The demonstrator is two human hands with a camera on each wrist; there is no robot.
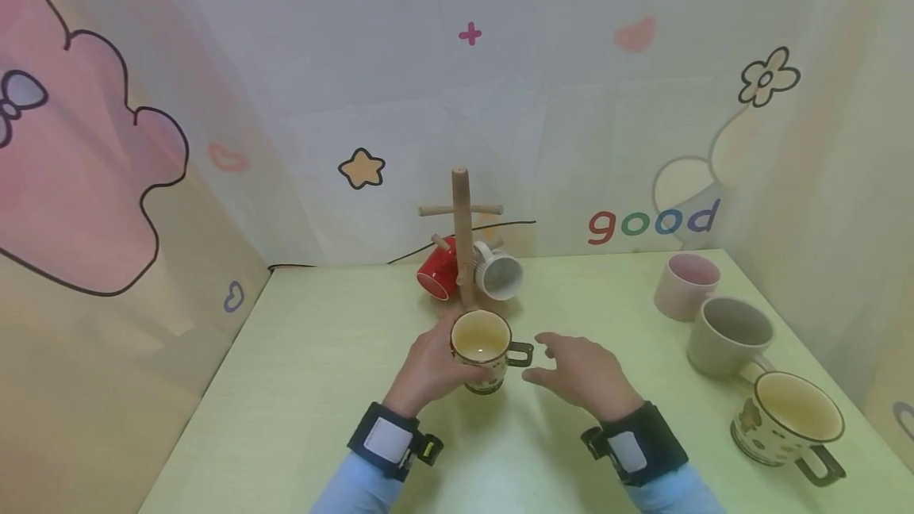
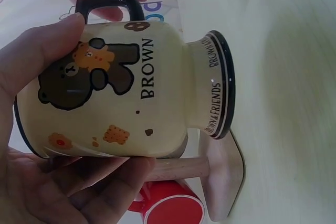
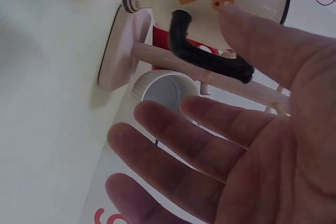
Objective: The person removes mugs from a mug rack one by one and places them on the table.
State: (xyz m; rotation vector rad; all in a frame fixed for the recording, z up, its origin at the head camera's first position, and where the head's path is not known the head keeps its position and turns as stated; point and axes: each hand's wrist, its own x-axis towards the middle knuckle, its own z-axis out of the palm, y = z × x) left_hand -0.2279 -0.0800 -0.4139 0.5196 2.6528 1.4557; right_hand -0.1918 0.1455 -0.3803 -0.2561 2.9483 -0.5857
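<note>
A cream mug point(image 1: 482, 339) with a bear print and a dark handle point(image 2: 110, 4) is upright in front of the wooden mug rack. My left hand point(image 1: 437, 363) grips its body from the left, thumb on the near side and fingers round the far side. On the handle's side, my right hand point(image 1: 587, 375) is spread with its fingers apart, holding nothing. Its fingertips are close to the handle. The wooden mug rack point(image 1: 462, 220) carries a red mug point(image 1: 438, 270) on its left and a white mug point(image 1: 499, 274) on its right.
Along the table's right side stand a pink mug point(image 1: 684, 296), a grey-white mug point(image 1: 728, 339) and a second cream mug point(image 1: 785, 423) with a dark handle. A printed cloth point(image 1: 535, 133) hangs behind the pale table point(image 1: 286, 387) and at its sides.
</note>
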